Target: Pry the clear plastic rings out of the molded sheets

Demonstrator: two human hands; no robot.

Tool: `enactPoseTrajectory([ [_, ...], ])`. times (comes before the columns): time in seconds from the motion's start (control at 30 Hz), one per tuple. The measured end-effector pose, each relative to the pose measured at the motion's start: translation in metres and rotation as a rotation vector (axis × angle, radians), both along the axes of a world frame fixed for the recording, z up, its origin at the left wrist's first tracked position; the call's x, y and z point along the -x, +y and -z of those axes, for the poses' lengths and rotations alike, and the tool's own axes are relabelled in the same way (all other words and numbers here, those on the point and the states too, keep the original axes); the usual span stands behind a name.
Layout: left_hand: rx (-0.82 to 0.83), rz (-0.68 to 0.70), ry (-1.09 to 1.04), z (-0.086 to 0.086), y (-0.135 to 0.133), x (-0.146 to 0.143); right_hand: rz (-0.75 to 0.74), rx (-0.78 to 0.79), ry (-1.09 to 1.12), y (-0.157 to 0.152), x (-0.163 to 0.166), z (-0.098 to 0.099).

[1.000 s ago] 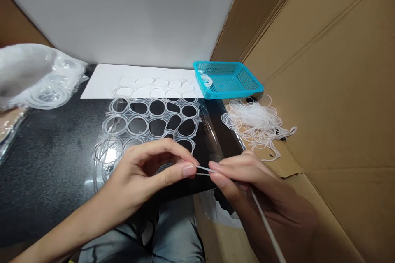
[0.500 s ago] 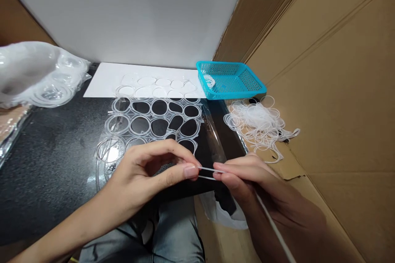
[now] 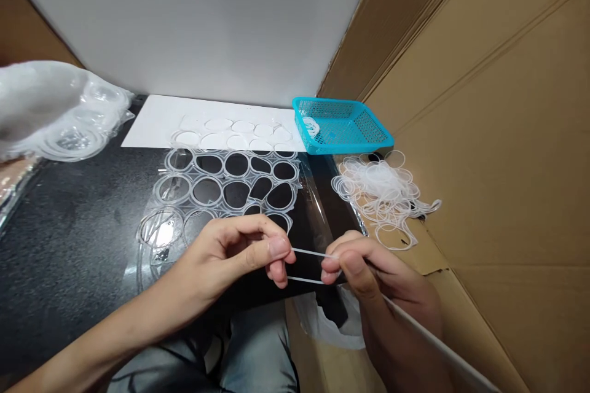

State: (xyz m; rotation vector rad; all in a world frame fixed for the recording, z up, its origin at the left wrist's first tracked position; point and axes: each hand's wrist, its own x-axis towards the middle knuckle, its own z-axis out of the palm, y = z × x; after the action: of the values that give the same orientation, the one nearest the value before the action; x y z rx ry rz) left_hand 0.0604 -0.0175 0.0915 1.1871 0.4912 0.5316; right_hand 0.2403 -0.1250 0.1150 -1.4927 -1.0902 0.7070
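A thin white ring [image 3: 308, 252] is stretched between my hands, its two strands showing across the gap. My left hand [image 3: 249, 252] pinches the upper strand between thumb and finger, with another fingertip at the lower one. My right hand [image 3: 378, 282] grips the other end, fingers closed around it. From under the right hand a pale narrow strip [image 3: 437, 344] runs to the lower right; whether it belongs to the ring I cannot tell. Beyond the left hand, clear bagged rings [image 3: 207, 191] lie in rows on the dark table [image 3: 92, 209].
A blue basket [image 3: 350, 148] with a few white rings [image 3: 311, 127] stands at the back. Right of the table, loose white rings [image 3: 382, 181] are heaped on cardboard [image 3: 426, 252]. White paper [image 3: 152, 120] lies behind, and a plastic bundle [image 3: 74, 116] sits at left.
My hands have moved slightly apart, and the ring's strands between them are longer and wider apart. The pale strip now slants farther right.
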Motion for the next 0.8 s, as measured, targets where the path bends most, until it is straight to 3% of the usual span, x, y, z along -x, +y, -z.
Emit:
enactPoseTrajectory([
  [0.27,0.037,0.131,0.013,0.009,0.017,-0.005,-0.131,0.100,-0.001,0.009,-0.013,0.011],
  [0.43,0.323,0.245,-0.115,0.028,0.040,-0.007,-0.192,0.195,0.343,0.027,-0.007,0.026],
  [0.67,0.438,0.238,-0.234,0.045,0.052,0.005,-0.226,0.251,0.667,0.043,-0.006,0.040],
  [0.8,0.472,0.142,-0.271,0.048,0.051,0.006,-0.282,0.254,0.791,0.048,-0.001,0.042],
])
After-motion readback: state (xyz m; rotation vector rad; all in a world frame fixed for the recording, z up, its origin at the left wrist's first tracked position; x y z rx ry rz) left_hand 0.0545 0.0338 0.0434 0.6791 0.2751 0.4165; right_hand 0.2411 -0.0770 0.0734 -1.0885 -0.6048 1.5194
